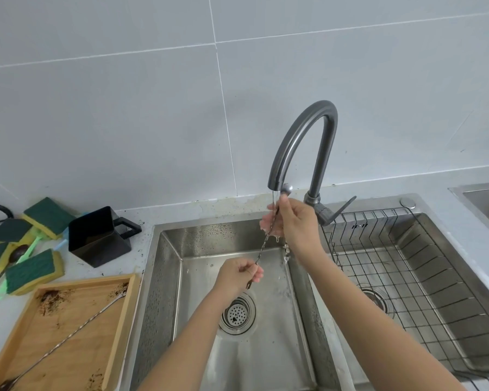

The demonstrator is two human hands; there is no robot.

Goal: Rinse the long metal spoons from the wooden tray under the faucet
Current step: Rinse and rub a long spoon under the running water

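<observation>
My left hand [239, 273] pinches the low end of a long twisted metal spoon [266, 239]; my right hand [292, 221] grips its upper end under the curved grey faucet [302, 145], water running over it. Below, the steel sink [167, 277] (wet, round perforated drain). A second spoon [65, 338] lies diagonally in the stained wooden tray [54, 283] on the table [141, 241].

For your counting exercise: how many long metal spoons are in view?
2. One spoon is held by both hands under the faucet; the other spoon lies on the wooden tray. None seems hidden.
</observation>
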